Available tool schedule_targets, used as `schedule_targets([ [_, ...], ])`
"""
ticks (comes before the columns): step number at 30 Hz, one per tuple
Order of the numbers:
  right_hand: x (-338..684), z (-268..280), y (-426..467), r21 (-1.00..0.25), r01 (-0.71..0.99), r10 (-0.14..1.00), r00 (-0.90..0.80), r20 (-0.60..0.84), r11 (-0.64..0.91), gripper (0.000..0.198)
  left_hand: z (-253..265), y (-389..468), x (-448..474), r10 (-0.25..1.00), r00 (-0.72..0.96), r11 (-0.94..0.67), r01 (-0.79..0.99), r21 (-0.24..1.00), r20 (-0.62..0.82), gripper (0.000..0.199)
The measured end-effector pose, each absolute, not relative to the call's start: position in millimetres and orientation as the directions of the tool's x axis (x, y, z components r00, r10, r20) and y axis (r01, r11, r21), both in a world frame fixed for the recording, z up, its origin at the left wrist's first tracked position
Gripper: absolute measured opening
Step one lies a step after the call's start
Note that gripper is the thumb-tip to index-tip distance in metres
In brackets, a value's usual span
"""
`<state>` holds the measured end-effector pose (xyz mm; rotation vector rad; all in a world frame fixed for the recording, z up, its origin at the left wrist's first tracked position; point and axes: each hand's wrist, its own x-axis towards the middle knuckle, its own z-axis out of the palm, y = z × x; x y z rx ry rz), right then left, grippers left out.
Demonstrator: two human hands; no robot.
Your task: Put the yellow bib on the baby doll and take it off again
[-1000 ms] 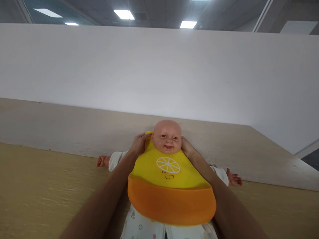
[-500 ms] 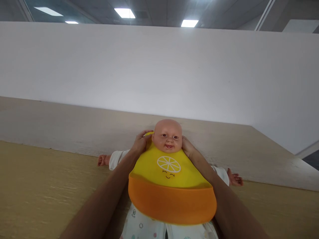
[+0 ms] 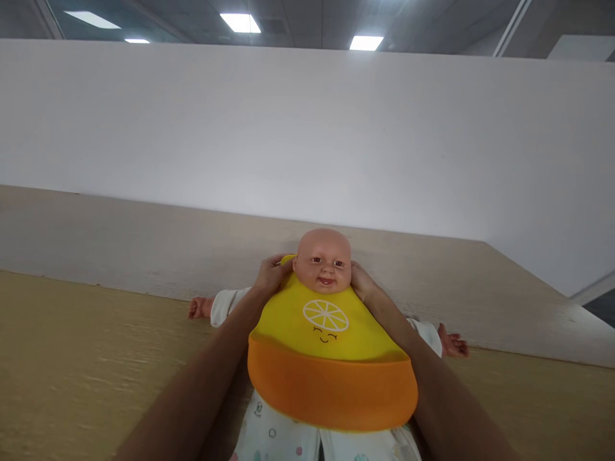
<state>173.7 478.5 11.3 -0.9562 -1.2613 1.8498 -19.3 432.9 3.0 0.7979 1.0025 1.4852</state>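
A baby doll (image 3: 324, 253) in white printed clothes lies face up with its arms spread. Over its chest lies a yellow bib (image 3: 288, 310) with a lemon-slice print and an orange catch pocket (image 3: 331, 390). My left hand (image 3: 273, 274) is closed on the bib's neck strap at the left of the doll's head, where a yellow strap end shows above the fingers. At the right side of the neck is my right hand (image 3: 361, 282), its fingers tucked behind the head and hidden, so what they hold cannot be seen.
The doll lies across a yellowish wooden surface (image 3: 86, 358) and a paler board (image 3: 144, 243) behind it. A white partition (image 3: 288, 134) rises at the back, with lit ceiling panels above. The doll's hands (image 3: 451, 342) stick out to both sides.
The fingers of my left hand have shifted slightly at the strap, and a bit more of the yellow strap end shows. The doll and bib lie as before.
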Motion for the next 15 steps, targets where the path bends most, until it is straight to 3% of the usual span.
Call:
schedule_targets([
  [7,171,17,476,-0.923,-0.159,0.829,-0.512,-0.226,-0.35,0.028,4,434,-23,0.986,-0.146,0.018,-0.406,0.914,-0.085,0.029],
  [15,173,15,478,-0.958,-0.166,0.887,-0.44,-0.139,-0.232,0.024,-1,439,-31,0.99,-0.003,0.125,-0.428,0.895,-0.139,0.024],
])
